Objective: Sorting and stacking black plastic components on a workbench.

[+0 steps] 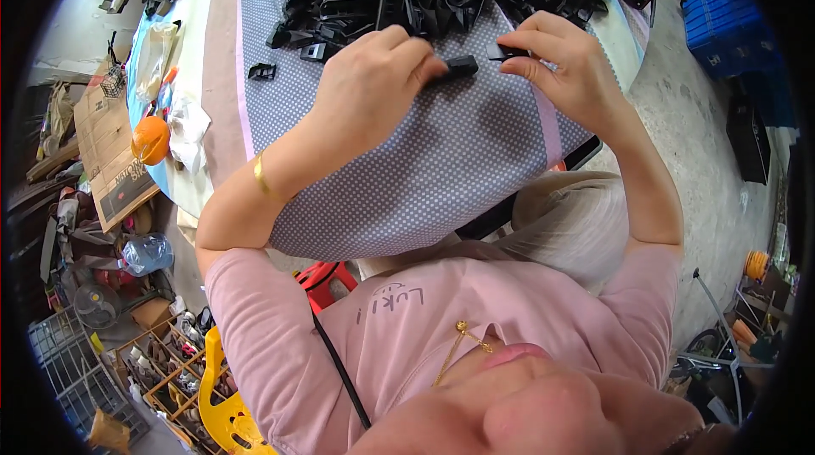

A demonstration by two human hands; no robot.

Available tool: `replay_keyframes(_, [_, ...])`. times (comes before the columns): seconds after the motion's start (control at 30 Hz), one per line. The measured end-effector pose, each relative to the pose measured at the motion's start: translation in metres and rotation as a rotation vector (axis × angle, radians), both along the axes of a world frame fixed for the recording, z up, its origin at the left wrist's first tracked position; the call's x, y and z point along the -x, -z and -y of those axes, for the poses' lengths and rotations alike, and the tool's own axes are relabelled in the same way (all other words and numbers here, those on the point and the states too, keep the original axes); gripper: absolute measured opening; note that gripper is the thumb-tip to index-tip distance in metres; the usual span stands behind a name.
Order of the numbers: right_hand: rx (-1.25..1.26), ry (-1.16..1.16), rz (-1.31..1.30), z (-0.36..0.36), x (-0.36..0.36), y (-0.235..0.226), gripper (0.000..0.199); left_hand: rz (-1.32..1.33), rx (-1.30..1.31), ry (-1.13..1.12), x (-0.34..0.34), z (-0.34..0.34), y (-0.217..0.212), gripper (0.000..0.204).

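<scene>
My left hand (369, 86) is closed on one end of a short black plastic part (461, 67), slightly blurred at the fingertips. Between the thumb and fingers of my right hand (567, 69) is a small black plastic piece (511, 53), with a thin tip pointing at the other part. A narrow gap separates the two parts. Both hands are above a table spread with a grey dotted cloth (407, 175). Just beyond them lies a large heap of black plastic parts (390, 5). One small black part (262, 71) rests apart, left of my left hand.
On the table's left side are an orange round object (151, 140) and a crumpled white plastic bag (188, 128). A yellow plastic chair (216, 396) and a red stool (327, 281) stand close by. Blue crates (717, 22) are stacked at the far right.
</scene>
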State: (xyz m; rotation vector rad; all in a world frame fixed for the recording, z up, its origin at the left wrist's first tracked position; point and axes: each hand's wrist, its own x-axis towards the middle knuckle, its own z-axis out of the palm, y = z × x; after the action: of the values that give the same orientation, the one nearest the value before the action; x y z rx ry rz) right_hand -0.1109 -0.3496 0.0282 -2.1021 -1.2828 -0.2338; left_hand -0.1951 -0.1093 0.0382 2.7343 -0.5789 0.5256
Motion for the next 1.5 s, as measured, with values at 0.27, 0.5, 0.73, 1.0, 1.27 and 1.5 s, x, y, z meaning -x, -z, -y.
replay_keyframes(0.27, [-0.049, -0.121, -0.072, -0.019, 0.007, 0.005, 0.026, -0.156, 0.172, 0.048, 0.003, 0.002, 0.009, 0.020])
replay_keyframes(0.5, [0.047, -0.156, 0.040, -0.014, 0.000, -0.001, 0.026, -0.285, 0.282, -0.011, 0.005, -0.001, 0.005, 0.022])
replay_keyframes(0.73, [-0.027, -0.211, 0.020, -0.033, 0.006, 0.012, 0.026, -0.208, 0.280, 0.035, 0.000, 0.005, 0.012, 0.020])
replay_keyframes(1.0, [0.070, -0.191, -0.300, -0.012, 0.005, -0.011, 0.025, -0.156, 0.191, 0.031, 0.000, -0.003, -0.010, 0.035])
replay_keyframes(1.27, [0.310, 0.378, 0.303, -0.005, -0.028, 0.003, 0.023, 0.043, 0.094, -0.134, -0.014, -0.014, -0.001, 0.053])
replay_keyframes(1.5, [0.182, 0.369, 0.319, -0.006, -0.015, -0.006, 0.020, -0.475, 1.020, 0.119, -0.005, -0.006, 0.005, 0.050])
